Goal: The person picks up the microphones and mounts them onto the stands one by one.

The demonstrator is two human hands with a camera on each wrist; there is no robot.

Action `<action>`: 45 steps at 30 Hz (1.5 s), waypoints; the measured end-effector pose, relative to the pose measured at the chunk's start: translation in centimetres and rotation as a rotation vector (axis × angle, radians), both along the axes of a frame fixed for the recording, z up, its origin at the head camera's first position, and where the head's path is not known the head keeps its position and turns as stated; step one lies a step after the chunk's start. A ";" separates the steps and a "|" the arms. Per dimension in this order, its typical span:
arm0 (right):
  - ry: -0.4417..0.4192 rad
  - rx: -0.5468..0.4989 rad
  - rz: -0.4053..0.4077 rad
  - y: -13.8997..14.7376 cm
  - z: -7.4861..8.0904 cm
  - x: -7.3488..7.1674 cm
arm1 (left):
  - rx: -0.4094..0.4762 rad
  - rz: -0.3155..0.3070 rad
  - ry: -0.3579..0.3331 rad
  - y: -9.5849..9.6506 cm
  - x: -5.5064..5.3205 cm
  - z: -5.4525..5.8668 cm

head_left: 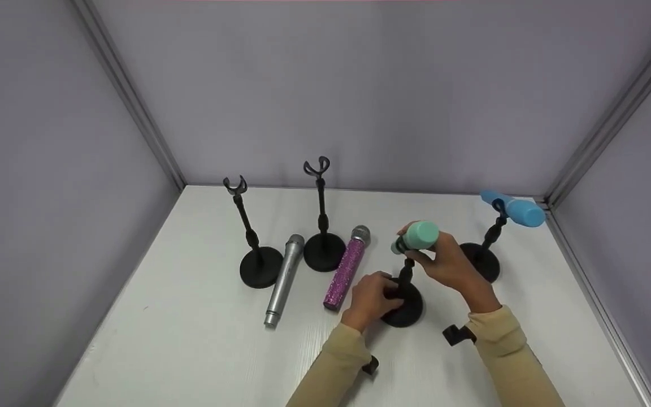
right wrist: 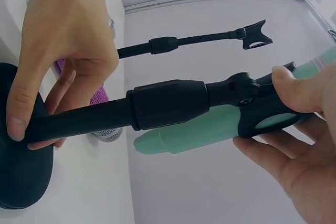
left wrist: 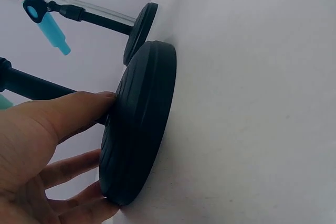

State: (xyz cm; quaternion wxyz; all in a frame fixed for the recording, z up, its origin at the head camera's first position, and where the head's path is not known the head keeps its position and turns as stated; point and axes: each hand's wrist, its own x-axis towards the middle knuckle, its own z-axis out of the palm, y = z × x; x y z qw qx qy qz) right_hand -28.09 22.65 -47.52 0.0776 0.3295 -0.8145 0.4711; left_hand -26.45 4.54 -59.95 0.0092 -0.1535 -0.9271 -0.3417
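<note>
A mint-green microphone [head_left: 422, 234] lies in the clip [right wrist: 269, 121] at the top of a black microphone stand [head_left: 407, 311]. My right hand [head_left: 451, 264] holds the microphone at the clip, thumb on one side and fingers on the other. Low on the same stand, my left hand [head_left: 372, 298] grips the round base [left wrist: 142, 124], its thumb by the foot of the post. In the right wrist view the microphone's narrow end sticks out past the clip, alongside the post.
A blue microphone [head_left: 520, 212] sits in another stand [head_left: 481, 263] at the right. Left of my hands lie a glittery pink microphone [head_left: 347, 271] and a silver microphone [head_left: 285, 282]. Two stands with bare clips, one in the middle [head_left: 324, 251] and one farther left [head_left: 260, 267], stand behind them.
</note>
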 end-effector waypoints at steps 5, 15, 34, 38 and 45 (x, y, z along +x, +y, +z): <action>0.030 0.005 -0.026 0.0 -0.2 0.2 | -0.002 0.015 -0.004 0.0 0.0 0.1; 0.049 -0.023 -0.278 0.8 -2.3 2.4 | -0.004 0.009 -0.003 0.1 -0.2 -0.1; -0.123 0.011 -0.150 0.3 -6.0 2.8 | 0.002 0.002 0.015 0.0 -0.1 -0.7; -0.101 -0.026 -0.172 -0.3 -6.2 2.8 | 0.000 0.021 0.043 -0.1 0.0 -0.6; -0.020 -0.078 -0.235 -1.1 -6.6 2.7 | 0.007 0.035 0.039 0.0 0.0 -0.6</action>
